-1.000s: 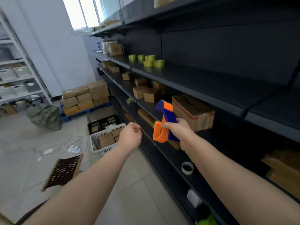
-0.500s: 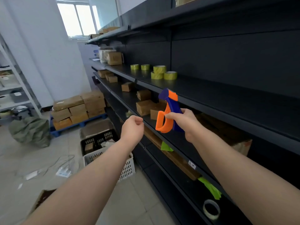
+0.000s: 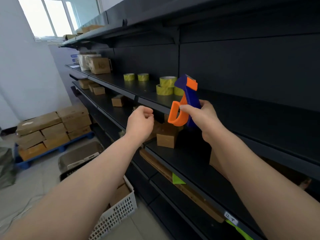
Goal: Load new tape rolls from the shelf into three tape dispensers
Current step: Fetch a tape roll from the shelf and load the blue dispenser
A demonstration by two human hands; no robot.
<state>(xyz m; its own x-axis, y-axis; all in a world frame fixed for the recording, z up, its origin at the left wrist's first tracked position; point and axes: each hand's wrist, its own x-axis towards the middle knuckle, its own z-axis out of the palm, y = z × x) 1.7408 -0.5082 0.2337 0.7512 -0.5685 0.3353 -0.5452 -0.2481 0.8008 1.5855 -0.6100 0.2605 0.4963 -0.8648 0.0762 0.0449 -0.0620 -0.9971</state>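
Five yellow-green tape rolls (image 3: 164,89) sit on the dark metal shelf (image 3: 152,105). Two stand apart toward the left. Three are clustered, one of them stacked on another and one partly hidden behind the blue and orange plastic tape dispenser (image 3: 187,99). The right hand (image 3: 202,116) grips that dispenser by its body, fingers wrapped round it. It is held upright just in front of the clustered rolls, with its orange loop handle toward the left hand (image 3: 140,122). The left hand hangs in the air near the shelf edge, its fingers curled in on themselves and nothing visible in them. Down on the floor, a white lattice plastic basket (image 3: 117,213) holds brown cardboard boxes (image 3: 120,194). Only an edge of the black crate (image 3: 68,174) behind it shows, and the left forearm hides what is in it. More stacked cardboard cartons (image 3: 52,125) rest on a blue pallet (image 3: 57,148) by the wall. Half a second ago the dispenser was lower, level with the shelf beneath the tape. It has since risen to the height of the rolls, and the view has drawn nearer to them. The empty tape core that lay on a low shelf then is out of sight, and the left hand has stayed curled.
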